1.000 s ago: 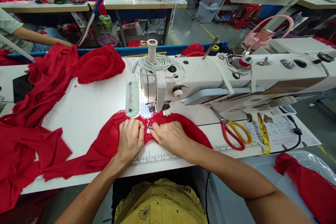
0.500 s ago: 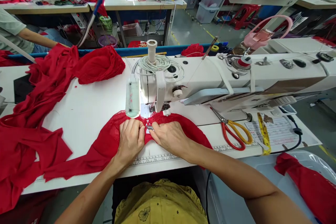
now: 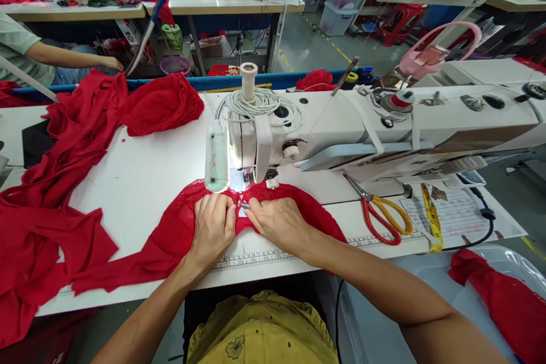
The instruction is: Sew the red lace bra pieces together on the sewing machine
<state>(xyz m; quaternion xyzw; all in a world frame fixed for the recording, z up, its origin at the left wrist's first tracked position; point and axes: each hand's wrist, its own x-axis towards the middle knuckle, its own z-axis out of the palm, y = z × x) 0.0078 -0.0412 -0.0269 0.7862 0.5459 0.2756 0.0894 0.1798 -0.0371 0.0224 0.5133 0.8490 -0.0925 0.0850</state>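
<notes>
A red lace-trimmed garment piece (image 3: 170,233) lies spread below the needle area of the white sewing machine (image 3: 251,142). On its left part rests my left hand (image 3: 214,222), fingers together and curled, thumb and fingertips gripping the fabric edge. My right hand (image 3: 277,222) lies on the right part, its fingers closed on a small silvery metal tool (image 3: 244,206) that points left toward my left thumb. Most of this tool is hidden, so its exact kind cannot be made out. Between the hands a white label (image 3: 242,212) shows at the lace.
Scissors (image 3: 381,213) with red and yellow handles, a yellow tape measure (image 3: 432,219) and a written paper (image 3: 460,216) lie to the right. Red fabric (image 3: 77,142) is heaped left. A plastic bin (image 3: 371,307) stands lower right. A co-worker's arm (image 3: 68,58) shows at upper left.
My hands stay almost in place; the metal tool has turned slightly at the label. The co-worker's hand has come into sight beyond the fabric heap. The view has shifted a little.
</notes>
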